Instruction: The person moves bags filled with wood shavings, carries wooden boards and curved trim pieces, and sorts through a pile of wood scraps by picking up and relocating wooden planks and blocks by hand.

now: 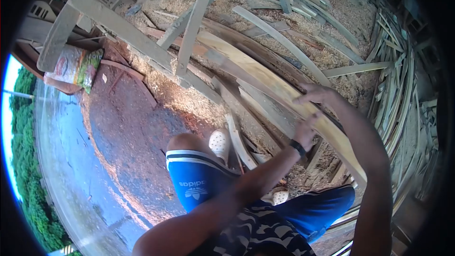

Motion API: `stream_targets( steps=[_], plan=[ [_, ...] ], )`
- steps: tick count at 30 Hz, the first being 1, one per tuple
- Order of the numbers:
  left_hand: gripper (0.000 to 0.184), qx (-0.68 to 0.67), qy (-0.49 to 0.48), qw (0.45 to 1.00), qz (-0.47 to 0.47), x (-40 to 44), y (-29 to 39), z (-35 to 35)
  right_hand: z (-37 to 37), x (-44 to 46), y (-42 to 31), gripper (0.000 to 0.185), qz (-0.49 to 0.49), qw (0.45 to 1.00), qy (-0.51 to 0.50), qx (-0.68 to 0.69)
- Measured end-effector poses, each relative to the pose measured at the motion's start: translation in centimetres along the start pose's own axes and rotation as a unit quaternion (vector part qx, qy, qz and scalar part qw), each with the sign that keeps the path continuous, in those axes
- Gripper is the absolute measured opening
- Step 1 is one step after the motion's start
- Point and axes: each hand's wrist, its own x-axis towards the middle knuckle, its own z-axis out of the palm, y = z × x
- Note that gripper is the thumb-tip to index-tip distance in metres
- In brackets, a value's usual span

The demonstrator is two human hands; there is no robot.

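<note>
A long, pale wooden plank [272, 84] runs diagonally from the upper middle down to the right, in front of my knees. My left hand [305, 132], with a black band at the wrist, grips the plank's near edge, fingers bent over it. Slightly farther up, my right hand [316, 93] holds the far edge, its fingers curled onto the top face. Other boards lie right under and beside the plank, including a brown one [251, 59] along its far side. Parts of both hands' fingers are hidden or blurred.
A wooden frame with legs [128, 33] stands at the upper left. Loose strips [398, 95] are heaped at the right. Sawdust [156, 73] covers much of the ground. A filled sack [76, 68] sits at the left. My white clog [219, 144] is beside a curved offcut [238, 140].
</note>
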Motion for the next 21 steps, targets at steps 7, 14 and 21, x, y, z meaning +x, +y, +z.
stream_targets(
  steps=[7,14,21],
  plan=[
    [0.048,0.107,-0.158,0.943,-0.272,-3.1,0.3,4.6,-2.2,-7.9,3.1,0.085,0.084,0.986,-0.049,0.132],
    [0.067,-0.145,-0.251,0.938,-0.188,2.5,5.2,-9.4,-0.8,-14.8,19.9,0.077,0.071,0.971,-0.04,0.225],
    [0.068,-0.021,-0.161,0.985,-0.059,1.8,2.7,-4.0,1.3,-21.4,17.0,0.082,0.164,0.963,-0.018,0.214]
  ],
)
